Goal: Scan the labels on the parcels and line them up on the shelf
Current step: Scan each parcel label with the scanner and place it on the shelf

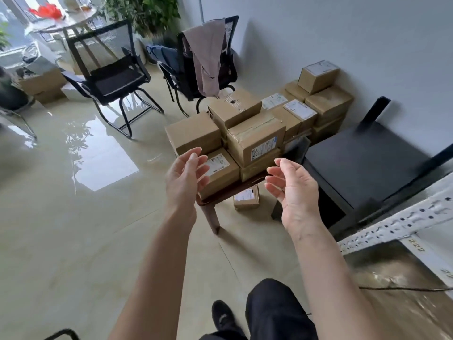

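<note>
I hold my left hand (185, 176) and right hand (291, 186) out with palms facing each other, fingers relaxed and empty, spaced, I think, to take a carton by its two ends. The parcel stack (255, 128) sits on a low wooden table (210, 212), just beyond my fingertips. The top front parcel (256, 141) lies flat, its long axis running left to right across me, its label on the side facing me. The shelf rail (397, 223) stands right of the table.
</note>
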